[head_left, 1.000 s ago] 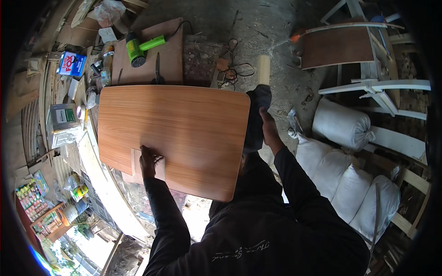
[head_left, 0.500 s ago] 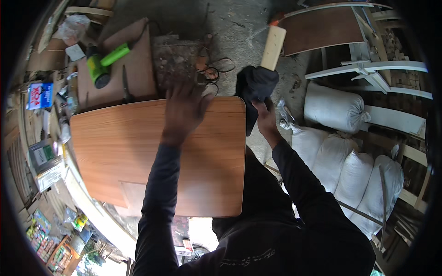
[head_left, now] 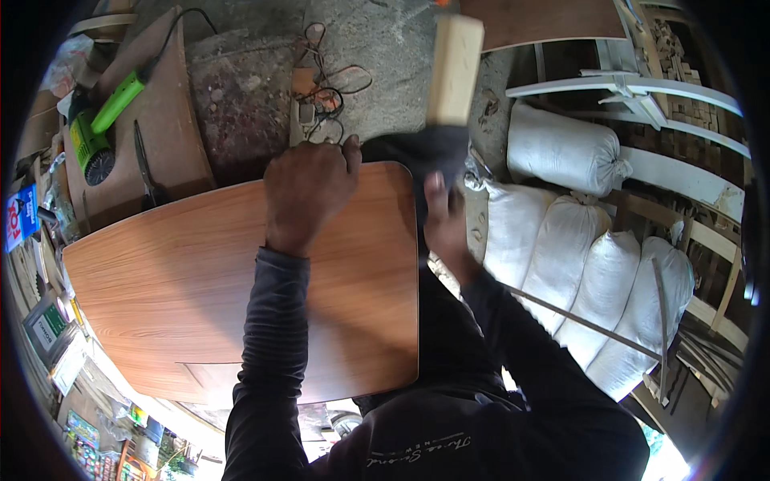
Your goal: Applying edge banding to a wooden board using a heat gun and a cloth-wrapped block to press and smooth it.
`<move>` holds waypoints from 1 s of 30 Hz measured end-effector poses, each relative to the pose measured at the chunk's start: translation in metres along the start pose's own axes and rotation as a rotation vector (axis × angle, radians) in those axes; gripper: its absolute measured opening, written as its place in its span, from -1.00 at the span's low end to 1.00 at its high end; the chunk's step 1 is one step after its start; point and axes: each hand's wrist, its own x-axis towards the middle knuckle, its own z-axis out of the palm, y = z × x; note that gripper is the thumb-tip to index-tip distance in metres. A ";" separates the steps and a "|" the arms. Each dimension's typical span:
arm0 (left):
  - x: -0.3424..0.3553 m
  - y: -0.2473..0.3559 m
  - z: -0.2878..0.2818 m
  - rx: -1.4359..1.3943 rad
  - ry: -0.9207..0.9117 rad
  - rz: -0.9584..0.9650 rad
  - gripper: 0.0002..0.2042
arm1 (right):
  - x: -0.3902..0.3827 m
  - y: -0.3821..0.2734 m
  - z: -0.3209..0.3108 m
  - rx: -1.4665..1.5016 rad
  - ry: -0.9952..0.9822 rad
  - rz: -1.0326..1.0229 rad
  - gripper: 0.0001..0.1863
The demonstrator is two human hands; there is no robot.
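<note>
A wood-grain board [head_left: 345,280] with rounded corners lies before me. Over its far edge my left hand [head_left: 311,192] is closed, knuckles up, its fingertips hidden. Black cloth [head_left: 417,148] stretches from beside my left thumb to the board's far right corner. My right hand [head_left: 445,228], somewhat blurred, is closed on that cloth just off the right edge. Out of the cloth's far side sticks a pale wooden block [head_left: 455,72], also smeared by motion.
Left of the board's far edge, a green power tool [head_left: 96,144] with a cord lies on a brown panel [head_left: 168,104]. Tangled cables [head_left: 325,100] are on the concrete floor. Several filled white sacks [head_left: 561,152] and a white frame [head_left: 634,84] stand right.
My left hand has gone from spread fingers to closed at the far edge. The cloth now reaches left toward it. The view has shifted, with the board appearing larger.
</note>
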 end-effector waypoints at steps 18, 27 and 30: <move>0.001 -0.003 0.007 -0.001 0.151 0.018 -0.51 | -0.096 0.017 -0.024 -0.303 0.007 -0.480 -0.78; -0.003 0.002 0.003 -0.033 0.003 -0.077 -0.43 | -0.012 0.081 -0.012 -0.279 -0.019 -0.364 -0.62; 0.000 0.001 0.002 -0.046 -0.014 -0.092 -0.42 | -0.024 0.079 -0.005 -0.161 -0.018 -0.382 -0.40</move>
